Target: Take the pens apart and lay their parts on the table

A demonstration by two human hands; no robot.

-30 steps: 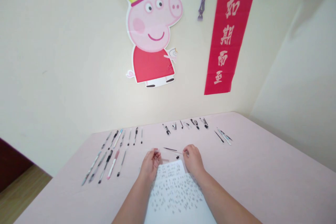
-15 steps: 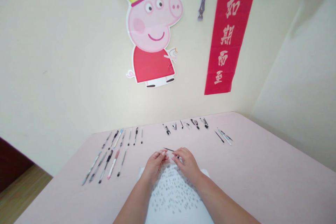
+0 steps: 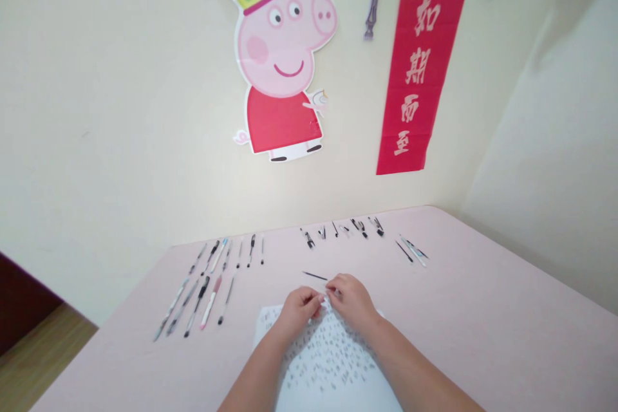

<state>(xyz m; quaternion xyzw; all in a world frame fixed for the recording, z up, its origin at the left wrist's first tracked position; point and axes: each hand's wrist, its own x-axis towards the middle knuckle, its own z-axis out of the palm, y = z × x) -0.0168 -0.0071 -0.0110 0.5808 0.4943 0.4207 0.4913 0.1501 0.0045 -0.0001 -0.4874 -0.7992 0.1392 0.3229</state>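
Hands, left and right, pinch a thin pen part over scribbled paper.

Your left hand and your right hand meet at the far edge of the white paper. The paper lies flat on the pink desk and is full of small dark marks. Your fingertips pinch something tiny between them, too small to make out. Just past your hands, a thin black pen refill lies flat on the desk.
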